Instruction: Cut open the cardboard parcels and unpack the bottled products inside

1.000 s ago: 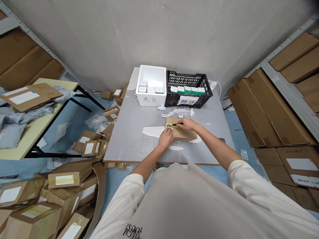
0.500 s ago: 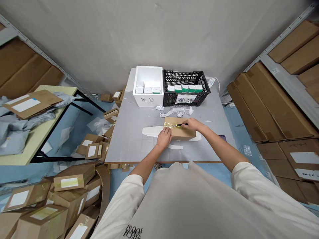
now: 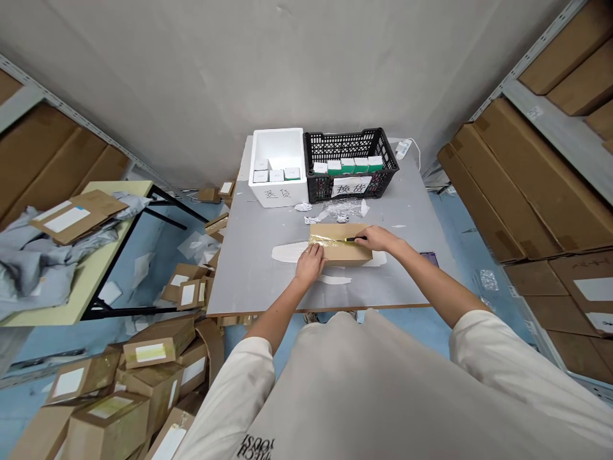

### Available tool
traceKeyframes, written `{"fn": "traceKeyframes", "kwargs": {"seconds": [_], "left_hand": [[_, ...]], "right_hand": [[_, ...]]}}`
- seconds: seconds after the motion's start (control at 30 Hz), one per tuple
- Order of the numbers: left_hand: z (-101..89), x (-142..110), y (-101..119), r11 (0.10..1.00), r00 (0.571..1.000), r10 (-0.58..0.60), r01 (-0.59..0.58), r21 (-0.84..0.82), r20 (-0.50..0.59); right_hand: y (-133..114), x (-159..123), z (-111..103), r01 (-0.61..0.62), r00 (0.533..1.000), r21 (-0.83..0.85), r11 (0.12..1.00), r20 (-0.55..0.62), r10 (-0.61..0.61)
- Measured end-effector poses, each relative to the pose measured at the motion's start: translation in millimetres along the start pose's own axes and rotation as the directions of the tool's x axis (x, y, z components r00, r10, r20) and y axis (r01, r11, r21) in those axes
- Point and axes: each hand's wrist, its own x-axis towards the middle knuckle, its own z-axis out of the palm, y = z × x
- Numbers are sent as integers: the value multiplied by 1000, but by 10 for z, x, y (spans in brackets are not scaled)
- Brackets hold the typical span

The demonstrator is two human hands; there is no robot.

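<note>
A taped cardboard box [image 3: 341,254] lies on the grey table in front of me, with shiny tape running along its top. My left hand [image 3: 310,262] grips the box at its left front corner, fingers over the top edge. In my right hand [image 3: 376,238] is a utility knife [image 3: 353,239] with a black and yellow handle. Its tip points left and lies at the tape line on top of the box; the blade itself is too small to make out. White paper-like strips [image 3: 288,252] show beside and under the box.
Behind the box stand a white foam bin [image 3: 278,195] and a black plastic crate [image 3: 318,188], both holding small white-and-green boxes. Crumpled plastic wrap [image 3: 343,207] lies before them. A phone [image 3: 430,259] is at the right. Parcels [image 3: 158,338] are heaped on the left.
My right hand and the knife have moved right along the top of the box. My left hand keeps its place on the corner. The whole view has shifted slightly.
</note>
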Motion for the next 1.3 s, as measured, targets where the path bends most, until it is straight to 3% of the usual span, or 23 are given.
{"fn": "traceKeyframes", "kwargs": {"seconds": [0.13, 0.3, 0.6, 0.77, 0.87, 0.97, 1.07, 1.17, 1.3], "left_hand": [[-33, 12, 30, 1000, 1000, -4, 4, 13, 12], [-76, 31, 76, 999, 998, -28, 26, 46, 47], [-146, 61, 172, 994, 995, -68, 61, 93, 70], [-183, 129, 219, 988, 987, -119, 107, 109, 105], [-177, 273, 325, 989, 984, -115, 101, 106, 133], [-115, 501, 530, 997, 989, -7, -4, 79, 148], [-16, 752, 758, 995, 970, 76, -91, 51, 231], [70, 941, 895, 992, 958, 35, -68, 107, 283], [134, 1043, 921, 983, 950, 20, -75, 167, 310]], "right_hand": [[259, -209, -84, -85, 996, -115, 990, -3, 85], [591, -432, -170, -131, 990, -48, 990, -52, 129], [956, -671, -286, -162, 987, 4, 987, -23, 162], [1230, -825, -345, -232, 973, -55, 971, -30, 231], [1347, -953, -310, -231, 971, 59, 971, -48, 234], [1362, -1049, -204, -185, 976, 268, 945, -58, 208], [1331, -1086, -82, -159, 976, 401, 902, -74, 205], [1336, -1082, 23, -145, 977, 473, 869, -73, 203], [1412, -1043, 151, -147, 979, 545, 825, -41, 201]]}}
